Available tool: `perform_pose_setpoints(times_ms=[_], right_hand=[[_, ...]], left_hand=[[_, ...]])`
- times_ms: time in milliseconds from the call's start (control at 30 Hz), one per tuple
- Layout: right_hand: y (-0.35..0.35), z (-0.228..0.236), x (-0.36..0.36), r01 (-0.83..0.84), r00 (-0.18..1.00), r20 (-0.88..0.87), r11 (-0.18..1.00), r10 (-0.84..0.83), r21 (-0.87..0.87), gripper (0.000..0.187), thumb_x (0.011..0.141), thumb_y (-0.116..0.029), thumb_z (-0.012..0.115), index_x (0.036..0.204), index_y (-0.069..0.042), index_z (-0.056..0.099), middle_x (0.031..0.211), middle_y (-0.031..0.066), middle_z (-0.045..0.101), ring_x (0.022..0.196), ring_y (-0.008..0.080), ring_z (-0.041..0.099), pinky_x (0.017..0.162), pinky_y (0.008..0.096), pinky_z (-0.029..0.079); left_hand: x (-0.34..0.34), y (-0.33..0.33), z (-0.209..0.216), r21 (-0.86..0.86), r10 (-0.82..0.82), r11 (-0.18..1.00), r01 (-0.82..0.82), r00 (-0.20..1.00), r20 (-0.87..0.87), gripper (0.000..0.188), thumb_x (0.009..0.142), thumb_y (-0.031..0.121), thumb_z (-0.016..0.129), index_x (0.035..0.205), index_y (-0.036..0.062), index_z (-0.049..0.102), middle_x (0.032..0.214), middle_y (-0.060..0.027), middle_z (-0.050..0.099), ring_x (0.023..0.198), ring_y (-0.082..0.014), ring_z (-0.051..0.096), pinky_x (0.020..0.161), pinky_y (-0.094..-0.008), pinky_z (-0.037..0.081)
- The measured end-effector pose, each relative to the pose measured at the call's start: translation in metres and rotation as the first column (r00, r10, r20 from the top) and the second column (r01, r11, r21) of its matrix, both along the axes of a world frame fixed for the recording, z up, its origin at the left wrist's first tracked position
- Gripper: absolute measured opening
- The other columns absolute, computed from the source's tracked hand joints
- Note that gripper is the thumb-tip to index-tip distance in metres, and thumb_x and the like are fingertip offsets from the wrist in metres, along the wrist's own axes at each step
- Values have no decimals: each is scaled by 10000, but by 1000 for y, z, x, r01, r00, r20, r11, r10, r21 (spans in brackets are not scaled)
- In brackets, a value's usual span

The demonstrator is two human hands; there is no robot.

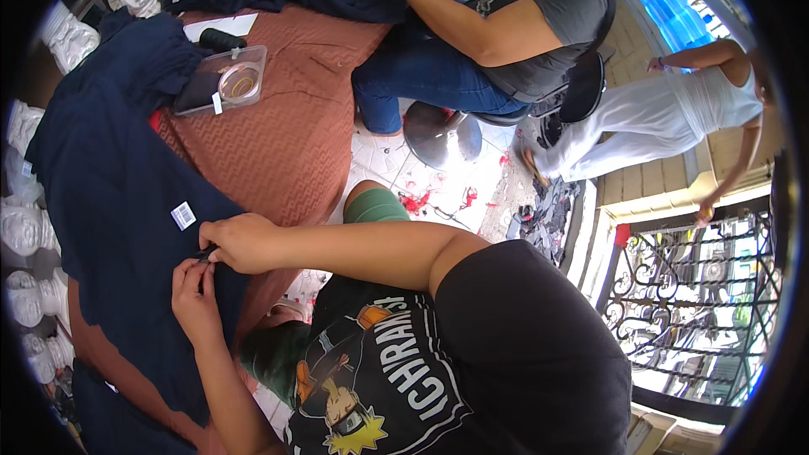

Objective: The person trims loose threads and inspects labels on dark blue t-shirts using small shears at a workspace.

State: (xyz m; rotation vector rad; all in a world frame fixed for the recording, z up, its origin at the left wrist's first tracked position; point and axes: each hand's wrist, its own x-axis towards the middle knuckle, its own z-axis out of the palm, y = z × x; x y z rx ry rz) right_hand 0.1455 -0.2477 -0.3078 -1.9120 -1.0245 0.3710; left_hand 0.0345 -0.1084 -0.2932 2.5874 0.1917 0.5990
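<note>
Right forearm (362, 246): yours crosses the middle of the view nearly level, bare, running leftward from a bent elbow (451, 259).
Right wrist (282, 248): you hold it almost in line with the forearm.
Right hand (243, 243): its back faces up to you, fingers curled, thumb and forefinger brought together in a pinch.
Left forearm (223, 383): yours rises from the lower edge, bare, leaning slightly left as it goes up.
Left wrist (206, 337): you keep it close to straight.
Left hand (195, 291): your fingers bend toward the thumb, their tips meeting just below your right fingertips.
</note>
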Motion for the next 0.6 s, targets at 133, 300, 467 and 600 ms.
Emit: perform_pose_setpoints(times_ms=[133, 300, 467, 600], right_hand=[[12, -8, -2, 15, 1000, 9, 1000, -15, -10, 241, 865, -247, 651, 1057, -104, 625, 954, 138, 677, 916, 341, 656, 774, 441, 503], [13, -11, 9, -69, 965, -241, 985, 107, 161, 192, 931, -147, 595, 1103, -68, 623, 889, 86, 669, 839, 172, 663, 741, 320, 509], [15, -3, 8, -62, 948, -310, 998, 68, 29, 148, 925, -99, 589, 1059, -46, 620, 842, 106, 682, 782, 182, 652, 725, 314, 502], [22, 6, 4, -133, 944, -308, 991, 121, -19, 168, 925, -96, 590, 1083, -44, 610, 847, 98, 675, 790, 184, 645, 736, 318, 497]], left_hand=[[-13, 35, -17, -31, -13, 999, 13, 1000, -19, 69, 864, 69, 666, 905, 14, 674, 920, -120, 678, 805, -286, 670, 721, -343, 521], [-5, 34, -7, -182, 24, 983, -30, 999, -34, 96, 883, 133, 637, 918, 48, 666, 902, -140, 689, 833, -326, 674, 724, -383, 524], [-4, 33, -3, -197, 72, 975, -99, 988, -140, 134, 912, 186, 601, 925, 52, 608, 881, -133, 680, 813, -335, 659, 706, -428, 513], [-9, 39, -7, -167, 63, 981, -96, 979, -193, 141, 948, 175, 550, 942, 35, 564, 855, -147, 670, 797, -341, 652, 703, -440, 505]])
